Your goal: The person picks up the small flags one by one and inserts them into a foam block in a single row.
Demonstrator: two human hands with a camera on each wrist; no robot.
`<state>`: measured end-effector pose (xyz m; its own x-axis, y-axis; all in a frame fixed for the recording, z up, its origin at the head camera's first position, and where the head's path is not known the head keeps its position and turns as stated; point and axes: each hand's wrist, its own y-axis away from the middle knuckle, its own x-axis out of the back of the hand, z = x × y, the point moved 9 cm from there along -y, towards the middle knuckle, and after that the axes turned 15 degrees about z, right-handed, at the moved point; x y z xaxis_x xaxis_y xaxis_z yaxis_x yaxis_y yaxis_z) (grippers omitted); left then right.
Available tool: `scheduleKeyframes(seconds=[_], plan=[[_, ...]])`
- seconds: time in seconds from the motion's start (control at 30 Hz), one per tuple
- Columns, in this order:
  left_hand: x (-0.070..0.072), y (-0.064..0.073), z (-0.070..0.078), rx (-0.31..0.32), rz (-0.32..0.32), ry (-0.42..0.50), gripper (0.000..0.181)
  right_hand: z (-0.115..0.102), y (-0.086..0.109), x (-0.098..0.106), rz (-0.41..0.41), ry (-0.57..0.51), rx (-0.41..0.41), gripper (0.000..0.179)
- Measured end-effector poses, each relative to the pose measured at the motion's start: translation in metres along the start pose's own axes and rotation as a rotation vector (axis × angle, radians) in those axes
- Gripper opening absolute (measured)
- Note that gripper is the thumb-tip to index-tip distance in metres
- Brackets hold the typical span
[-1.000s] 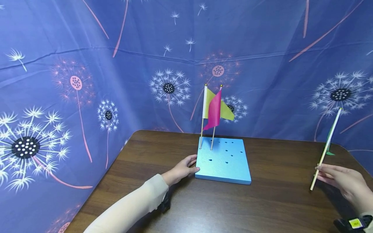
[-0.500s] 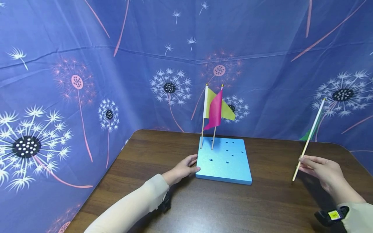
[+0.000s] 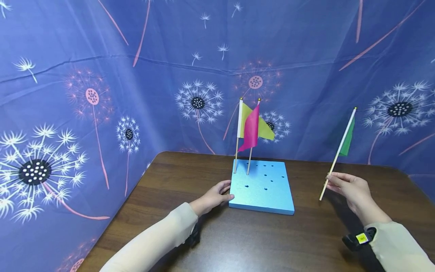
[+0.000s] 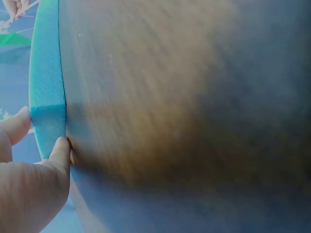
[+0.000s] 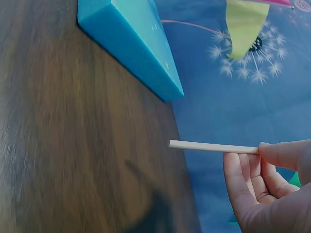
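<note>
A blue board (image 3: 261, 198) with several small holes lies on the table. My left hand (image 3: 213, 197) grips its left edge; in the left wrist view the thumb and a finger (image 4: 60, 150) lie at opposite edges of the board's side (image 4: 48, 68). Right of the board, my right hand (image 3: 351, 192) pinches the lower stick of a green flag (image 3: 347, 141) between thumb and fingers. The flag leans to the right, and the stick's bare lower end (image 5: 204, 146) points toward the table. A yellow-green flag (image 3: 266, 130) and a pink flag (image 3: 250, 130) stand in holes at the board's back left.
The brown wooden table (image 3: 190, 170) reaches back to a blue curtain (image 3: 163, 94) printed with dandelions, which also hangs along the left side. A black wrist strap (image 3: 358, 238) with a yellow label is on the right wrist.
My right hand has moved left and away from me with the green flag, nearer the board. The flag's cloth has swung to the stick's right side. My left hand and the board stay put.
</note>
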<state>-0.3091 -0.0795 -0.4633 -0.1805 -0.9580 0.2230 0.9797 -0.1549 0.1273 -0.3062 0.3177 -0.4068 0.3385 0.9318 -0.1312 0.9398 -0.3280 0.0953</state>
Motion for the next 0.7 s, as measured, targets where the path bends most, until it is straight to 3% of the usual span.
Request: scheduleKeyframes(seconds=[0.7], plan=[[0.001,-0.003,-0.001,0.015,0.005,-0.006,0.063,-0.009,-0.004,-0.046,0.015,0.019,0.084,0.030]])
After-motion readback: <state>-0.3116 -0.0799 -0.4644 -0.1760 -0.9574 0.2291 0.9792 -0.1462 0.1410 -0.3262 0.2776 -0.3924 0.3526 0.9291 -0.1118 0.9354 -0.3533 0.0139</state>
